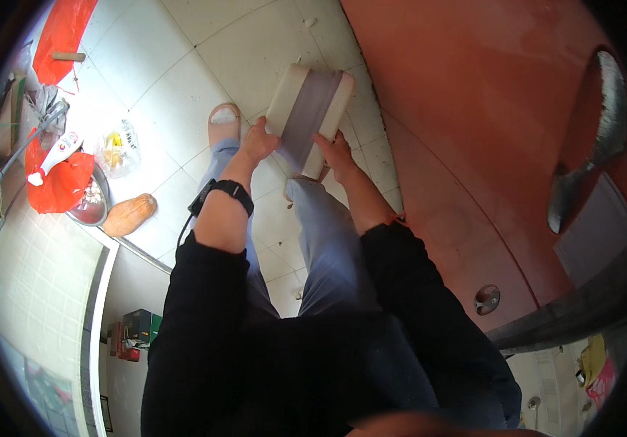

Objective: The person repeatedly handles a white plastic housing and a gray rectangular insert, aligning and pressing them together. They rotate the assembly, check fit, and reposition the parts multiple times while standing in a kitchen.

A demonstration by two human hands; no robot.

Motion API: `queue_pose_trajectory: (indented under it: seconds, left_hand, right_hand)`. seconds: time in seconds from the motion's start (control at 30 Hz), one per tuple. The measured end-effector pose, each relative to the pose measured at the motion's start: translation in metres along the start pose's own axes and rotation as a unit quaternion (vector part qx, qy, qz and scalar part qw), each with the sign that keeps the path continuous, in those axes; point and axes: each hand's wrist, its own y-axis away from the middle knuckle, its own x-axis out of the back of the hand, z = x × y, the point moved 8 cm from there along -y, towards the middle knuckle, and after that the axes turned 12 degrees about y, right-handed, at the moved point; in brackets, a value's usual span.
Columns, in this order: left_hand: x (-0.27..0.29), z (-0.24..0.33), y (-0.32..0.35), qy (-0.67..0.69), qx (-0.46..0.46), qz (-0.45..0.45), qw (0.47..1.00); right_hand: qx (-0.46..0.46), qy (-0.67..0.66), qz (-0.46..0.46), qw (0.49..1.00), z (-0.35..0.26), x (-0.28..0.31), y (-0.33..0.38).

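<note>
A cream, box-shaped thing (pixel 342 98) with a wide grey band along its middle is tilted in front of me, above the tiled floor. My left hand (pixel 259 143) grips its near left side, thumb on the upper face. On the near right side my right hand (pixel 337 154) grips it too, thumb over the edge by the grey band. The fingers of both hands are partly hidden beneath it. My feet in sandals stand below, the left one (pixel 224 120) in plain sight and the other mostly covered by the box-shaped thing.
At the left are an orange-tan squash (pixel 130 215), a metal bowl (pixel 101 191) with pale pieces, a red plastic bag (pixel 58 191), a white bottle (pixel 60 154) and a clear bag (pixel 128 153) with yellow things. A large glossy red panel (pixel 459 95) with a handle (pixel 486 299) stands close on the right.
</note>
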Motion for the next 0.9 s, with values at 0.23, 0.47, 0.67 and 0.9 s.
queue_pose_trajectory:
  seconds: [0.23,0.47,0.67,0.9]
  left_hand:
    - [0.036,0.107,0.172,-0.132,-0.295,0.124,0.938]
    - [0.041,0.169,0.281,-0.283,-0.253,0.139,0.915]
    - [0.081,0.198,0.320,-0.169,-0.270,0.176,0.931]
    - [0.091,0.210,0.328,0.010,-0.191,0.149,0.970]
  right_hand:
    - [-0.048,0.069,-0.053,0.995,-0.093,0.063,0.098]
    - [0.026,0.086,-0.017,0.996,-0.148,0.100,0.213]
    - [0.247,0.141,0.099,0.953,-0.150,0.138,0.336]
    - [0.225,0.178,0.236,0.928,-0.119,0.188,0.358]
